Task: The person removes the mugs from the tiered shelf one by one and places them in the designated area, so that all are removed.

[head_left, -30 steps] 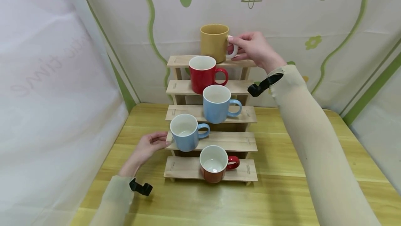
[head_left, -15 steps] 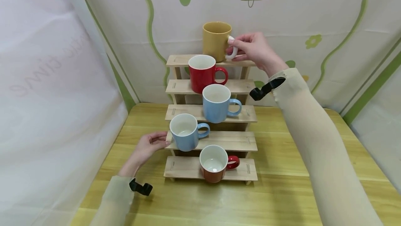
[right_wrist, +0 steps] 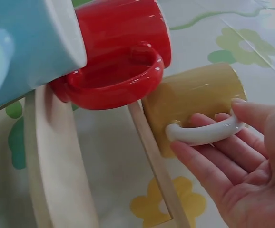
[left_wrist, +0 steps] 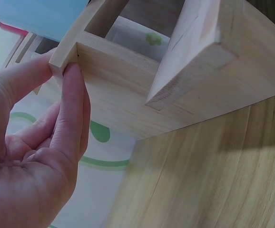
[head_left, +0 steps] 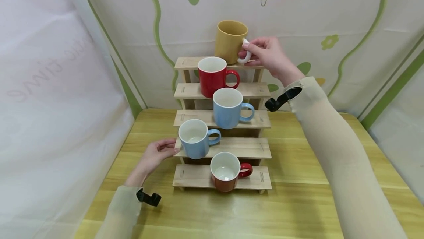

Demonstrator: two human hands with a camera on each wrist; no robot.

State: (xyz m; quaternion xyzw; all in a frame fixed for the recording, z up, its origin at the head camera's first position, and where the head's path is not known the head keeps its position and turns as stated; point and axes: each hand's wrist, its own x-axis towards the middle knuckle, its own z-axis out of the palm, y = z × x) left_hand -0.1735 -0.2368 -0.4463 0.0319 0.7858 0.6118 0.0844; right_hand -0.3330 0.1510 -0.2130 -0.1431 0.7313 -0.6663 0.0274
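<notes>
At the top of a stepped wooden rack (head_left: 188, 63), my right hand (head_left: 269, 55) grips the white handle of a yellow mug (head_left: 229, 44), thumb near the handle's upper end. The mug leans a little to the right at the top tier. In the right wrist view, fingers (right_wrist: 209, 166) lie behind that handle. My left hand (head_left: 155, 157) pinches the left end of the rack's second-lowest tier; the left wrist view shows thumb and fingers on the board's corner (left_wrist: 63, 61). Close to that hand stands a light blue mug (head_left: 195, 145).
A red mug (head_left: 212, 80) and another light blue mug (head_left: 227, 112) occupy the tiers below the yellow one. On the lowest tier is a reddish-brown mug (head_left: 224, 174) with a red handle. The wooden table (head_left: 298, 202) is bounded by printed cloth walls (head_left: 298, 7).
The yellow mug has shifted slightly to the right along the top tier and now tilts, with my right hand still on its handle. My left hand stays in place on the rack.
</notes>
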